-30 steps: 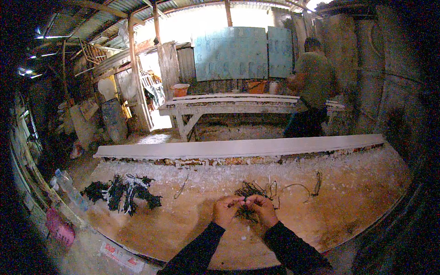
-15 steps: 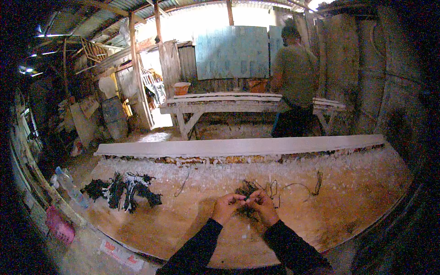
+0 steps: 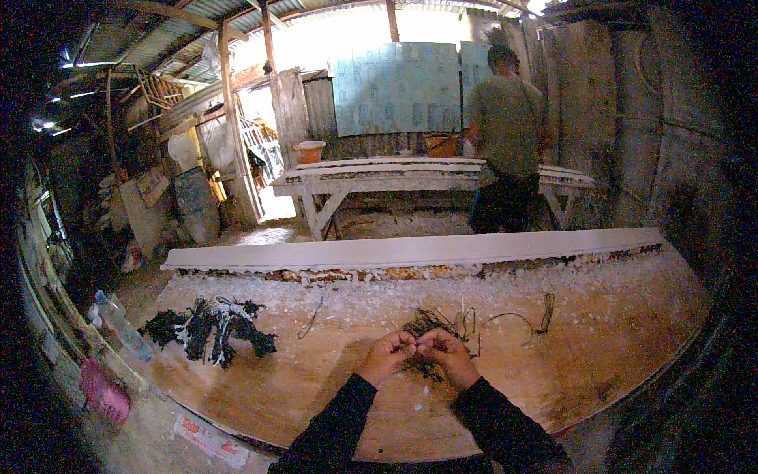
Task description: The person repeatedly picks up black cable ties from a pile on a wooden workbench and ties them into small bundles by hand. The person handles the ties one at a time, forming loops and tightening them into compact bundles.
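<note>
A small bundle of dark, thin strands (image 3: 430, 320) lies on the wooden tabletop (image 3: 300, 403), its ends showing beyond and below my fingers. My left hand (image 3: 387, 355) pinches at its middle with thumb and fingertips. Close against it, my right hand (image 3: 448, 357) pinches the same bundle, the fingertips of both nearly touching. What exactly sits between the fingertips is too small to make out. Loose dark strands (image 3: 546, 313) curl on the board to the right of my hands, and a single thin strand (image 3: 311, 317) lies to their left.
Several black-and-white fibre bundles (image 3: 209, 328) lie at the table's left. A long white plaster-like strip (image 3: 410, 251) runs along its far edge. A clear plastic bottle (image 3: 122, 325) and a pink basket (image 3: 105, 391) are off the left side. A person (image 3: 505, 134) stands by a whitish bench (image 3: 379, 178) beyond.
My fingertips have shifted slightly on the bundle, and the right hand has moved a little left, closer to the left one. The person beyond has turned slightly.
</note>
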### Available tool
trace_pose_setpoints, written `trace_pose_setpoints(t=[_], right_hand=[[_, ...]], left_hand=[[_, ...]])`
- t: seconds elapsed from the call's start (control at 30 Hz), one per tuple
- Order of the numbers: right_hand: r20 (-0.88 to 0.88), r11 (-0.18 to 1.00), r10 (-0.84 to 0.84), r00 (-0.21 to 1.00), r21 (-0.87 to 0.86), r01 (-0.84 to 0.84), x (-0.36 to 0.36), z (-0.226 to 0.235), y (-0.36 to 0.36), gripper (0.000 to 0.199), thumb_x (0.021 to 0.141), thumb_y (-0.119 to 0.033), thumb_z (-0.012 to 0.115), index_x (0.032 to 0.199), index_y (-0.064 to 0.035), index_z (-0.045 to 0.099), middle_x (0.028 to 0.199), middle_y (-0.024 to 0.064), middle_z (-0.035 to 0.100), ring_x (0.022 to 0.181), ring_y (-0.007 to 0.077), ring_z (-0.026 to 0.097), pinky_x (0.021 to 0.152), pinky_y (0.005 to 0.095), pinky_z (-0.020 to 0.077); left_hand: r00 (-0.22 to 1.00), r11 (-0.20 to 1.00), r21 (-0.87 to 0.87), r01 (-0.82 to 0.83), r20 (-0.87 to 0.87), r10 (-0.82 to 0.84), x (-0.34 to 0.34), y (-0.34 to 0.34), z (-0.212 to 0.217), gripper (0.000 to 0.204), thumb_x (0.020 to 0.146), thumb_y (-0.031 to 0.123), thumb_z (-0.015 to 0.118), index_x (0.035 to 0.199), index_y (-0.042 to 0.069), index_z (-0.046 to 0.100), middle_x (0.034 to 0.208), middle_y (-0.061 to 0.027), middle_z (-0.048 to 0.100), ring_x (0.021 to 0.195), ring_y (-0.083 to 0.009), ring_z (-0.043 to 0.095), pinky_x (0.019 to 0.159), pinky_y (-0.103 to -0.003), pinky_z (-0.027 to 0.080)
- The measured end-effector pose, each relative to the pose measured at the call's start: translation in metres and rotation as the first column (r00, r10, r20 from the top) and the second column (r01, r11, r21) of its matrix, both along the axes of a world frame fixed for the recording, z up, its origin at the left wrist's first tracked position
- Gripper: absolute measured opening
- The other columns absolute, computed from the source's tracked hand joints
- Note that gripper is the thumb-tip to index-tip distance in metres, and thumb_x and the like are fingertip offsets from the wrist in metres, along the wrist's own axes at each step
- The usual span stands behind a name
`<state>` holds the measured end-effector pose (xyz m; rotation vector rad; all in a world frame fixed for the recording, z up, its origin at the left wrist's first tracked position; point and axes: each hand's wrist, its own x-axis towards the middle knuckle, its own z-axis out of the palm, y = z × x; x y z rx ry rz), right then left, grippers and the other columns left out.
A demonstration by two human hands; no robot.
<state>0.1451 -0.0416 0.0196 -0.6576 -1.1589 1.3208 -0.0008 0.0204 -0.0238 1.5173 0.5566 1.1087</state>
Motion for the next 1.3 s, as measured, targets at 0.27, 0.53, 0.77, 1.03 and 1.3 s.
trace_pose_setpoints(t=[0.27, 0.53, 0.77, 1.03, 1.3], right_hand=[[0.06, 0.995, 0.058, 0.997, -0.08, -0.053, 0.004, 0.004, 0.0, 0.01, 0.079, -0.013, 0.057, 0.086, -0.0075, 0.054, 0.083, 0.001, 0.056, 0.074, 0.0122, 0.054, 0.067, 0.0249, 0.0445], [0.209, 1.0, -0.006, 0.978, -0.022, 0.011, 0.003, -0.01, 0.006, 0.011, 0.08, -0.013, 0.054, 0.089, -0.007, 0.054, 0.084, 0.0006, 0.056, 0.08, 0.0112, 0.052, 0.069, 0.0242, 0.0437], [0.258, 0.999, -0.038, 0.965, 0.003, 0.039, 0.006, -0.024, 0.011, 0.011, 0.081, -0.011, 0.054, 0.09, -0.0078, 0.053, 0.089, 0.0009, 0.055, 0.083, 0.0113, 0.051, 0.074, 0.0247, 0.0425], [0.136, 0.991, -0.133, 0.982, 0.038, 0.128, -0.002, -0.009, 0.003, 0.015, 0.074, -0.006, 0.061, 0.083, -0.0082, 0.05, 0.073, -0.0036, 0.048, 0.069, 0.0064, 0.045, 0.064, 0.0189, 0.0371], [0.15, 0.994, -0.112, 0.982, 0.034, 0.108, -0.005, 0.003, -0.004, 0.015, 0.075, -0.005, 0.058, 0.087, -0.0077, 0.049, 0.077, -0.0022, 0.05, 0.075, 0.0081, 0.049, 0.07, 0.0222, 0.0399]], left_hand=[[0.983, 0.94, -0.296, 0.17, -0.011, -0.181, -0.009, -0.007, 0.014, 0.011, 0.082, 0.02, 0.055, 0.087, 0.012, 0.051, 0.065, 0.0079, 0.045, 0.05, -0.0022, 0.037, 0.043, -0.017, 0.026], [1.0, 0.952, -0.305, -0.006, 0.008, 0.009, -0.01, -0.003, 0.008, 0.01, 0.081, 0.02, 0.055, 0.083, 0.012, 0.049, 0.069, 0.0069, 0.046, 0.053, -0.0026, 0.039, 0.041, -0.016, 0.027], [0.993, 0.95, -0.288, -0.117, -0.059, 0.105, -0.012, -0.001, 0.01, 0.009, 0.081, 0.017, 0.055, 0.082, 0.011, 0.049, 0.072, 0.0045, 0.049, 0.058, -0.0044, 0.045, 0.046, -0.018, 0.035], [0.998, 0.991, -0.118, -0.063, 0.005, 0.064, -0.004, -0.002, 0.009, 0.016, 0.081, 0.018, 0.056, 0.093, 0.007, 0.055, 0.078, 0.0024, 0.057, 0.065, -0.0068, 0.051, 0.057, -0.019, 0.041], [0.972, 0.997, -0.066, 0.04, -0.228, -0.054, -0.01, 0.001, 0.006, 0.022, 0.078, 0.029, 0.06, 0.09, 0.01, 0.06, 0.075, 0.0033, 0.057, 0.063, -0.0051, 0.05, 0.056, -0.019, 0.041]])
